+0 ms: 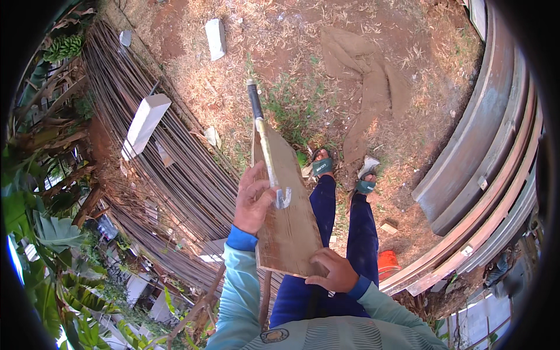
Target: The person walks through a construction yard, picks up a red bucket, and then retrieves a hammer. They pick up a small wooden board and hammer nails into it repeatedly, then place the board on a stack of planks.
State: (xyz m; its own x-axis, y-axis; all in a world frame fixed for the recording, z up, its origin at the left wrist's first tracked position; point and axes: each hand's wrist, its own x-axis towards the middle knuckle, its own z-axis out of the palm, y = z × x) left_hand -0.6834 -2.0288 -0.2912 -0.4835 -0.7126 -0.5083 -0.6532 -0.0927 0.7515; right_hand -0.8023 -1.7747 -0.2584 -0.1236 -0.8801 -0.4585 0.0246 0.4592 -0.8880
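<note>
Two hands share the load: left hand (252,201) curls at the left side, fingertips against the neck of the hammer (266,143), probably so it won't slide, can't tell if they clamp it; right hand (337,271) pinches the near right corner of the board (291,233), likely against tipping, over the blue-trousered legs (363,233). Hammer lies lengthwise on the board, yellowish worn shank, black grip overhanging the far end. Board's brown, flat, visibly grained.
</note>
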